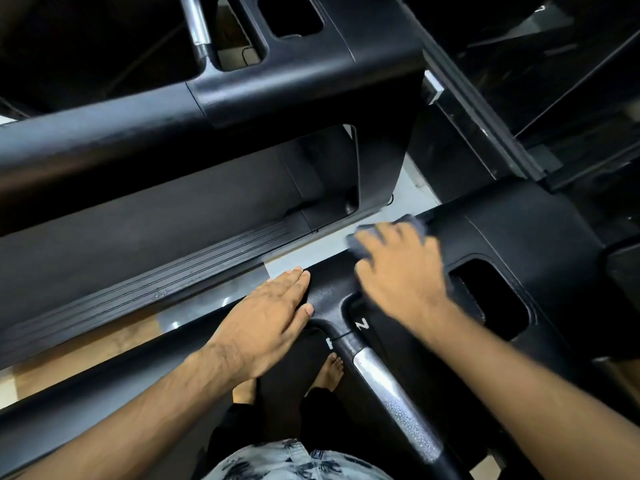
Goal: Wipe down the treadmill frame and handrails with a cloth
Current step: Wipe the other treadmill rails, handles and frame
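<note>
I stand on a black treadmill and look down at its console frame. My right hand presses a grey-blue cloth onto the frame's top surface, fingers spread over it; the hand is blurred by motion. Only the cloth's edges show past my fingers. My left hand lies flat, fingers straight, on the near handrail where it joins the frame. A handle with a silver grip runs from the frame toward me, speckled with droplets.
A second treadmill stands parallel on the left, with its own handrail and ribbed side rail. A rectangular cup recess opens in the frame right of my right hand. My bare feet stand on the belt below.
</note>
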Action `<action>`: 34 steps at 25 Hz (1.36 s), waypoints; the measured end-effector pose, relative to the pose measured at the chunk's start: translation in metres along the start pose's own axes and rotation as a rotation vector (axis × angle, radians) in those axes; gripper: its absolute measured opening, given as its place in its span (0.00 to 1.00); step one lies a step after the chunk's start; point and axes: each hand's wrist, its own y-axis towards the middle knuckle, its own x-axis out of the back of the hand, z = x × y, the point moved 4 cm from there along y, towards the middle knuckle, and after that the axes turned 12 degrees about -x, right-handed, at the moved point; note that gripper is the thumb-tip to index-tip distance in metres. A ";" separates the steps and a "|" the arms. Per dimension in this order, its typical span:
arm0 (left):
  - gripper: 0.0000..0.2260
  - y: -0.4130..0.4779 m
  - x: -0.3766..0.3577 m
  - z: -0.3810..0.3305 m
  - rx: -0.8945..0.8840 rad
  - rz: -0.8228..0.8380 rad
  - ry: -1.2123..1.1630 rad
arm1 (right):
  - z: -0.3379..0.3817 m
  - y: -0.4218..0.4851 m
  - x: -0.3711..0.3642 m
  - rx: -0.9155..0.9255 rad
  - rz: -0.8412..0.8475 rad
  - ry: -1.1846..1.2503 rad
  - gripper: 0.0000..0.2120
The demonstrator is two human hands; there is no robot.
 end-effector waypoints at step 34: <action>0.28 0.068 -0.004 -0.020 -0.151 0.034 -0.016 | -0.033 -0.030 -0.019 -0.033 -0.033 0.116 0.28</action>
